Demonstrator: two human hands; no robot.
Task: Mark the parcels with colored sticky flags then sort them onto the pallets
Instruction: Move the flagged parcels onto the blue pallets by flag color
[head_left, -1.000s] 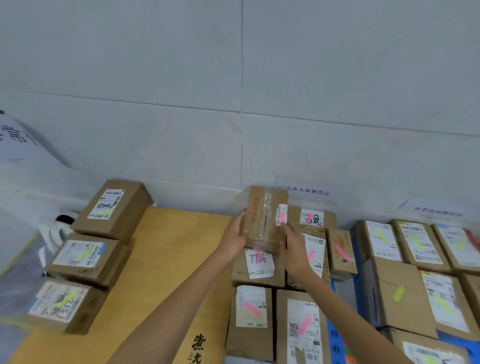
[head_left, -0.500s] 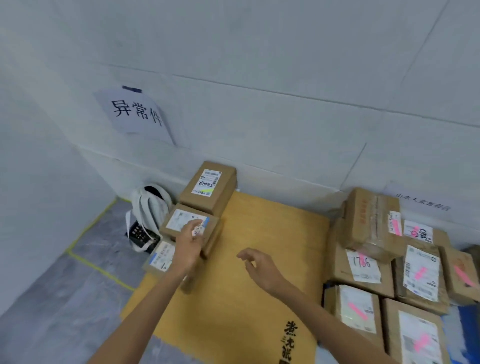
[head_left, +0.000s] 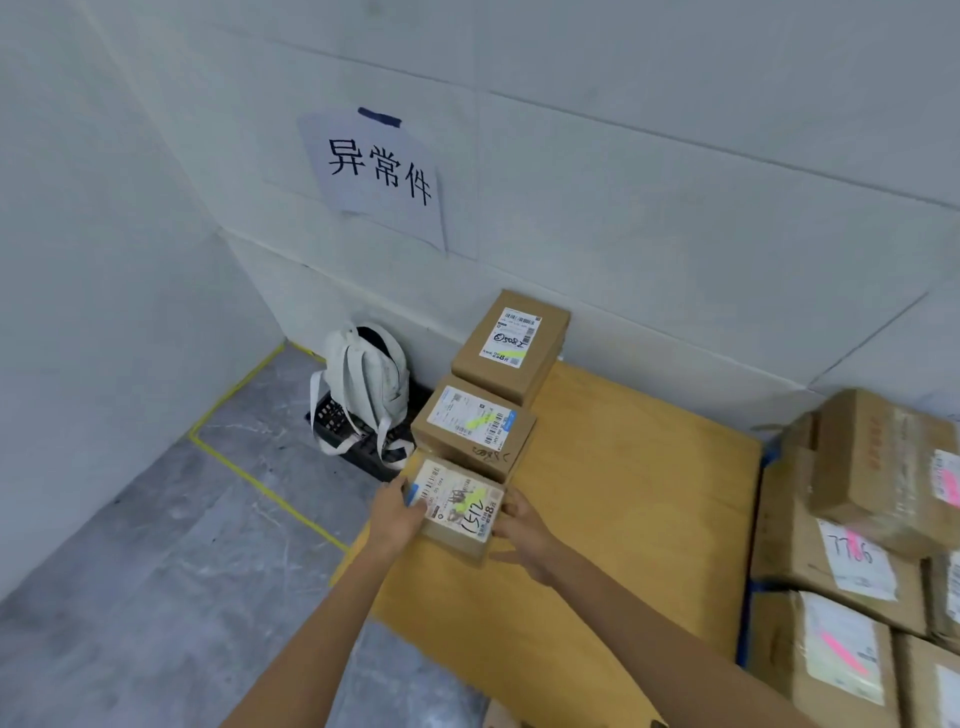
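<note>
I see three brown parcels in a row at frame centre, along the left edge of the wooden pallet (head_left: 634, 499). The far parcel (head_left: 511, 343) sits by the wall and the middle parcel (head_left: 475, 431) just below it. Each lies flat, white label up, with a yellow-green flag (head_left: 511, 355) on it. The near parcel (head_left: 457, 514), marked 1512, is gripped between my left hand (head_left: 397, 517) and right hand (head_left: 522, 527). At the right edge sits a stack (head_left: 789, 540) of parcels with pink flags (head_left: 841, 647).
</note>
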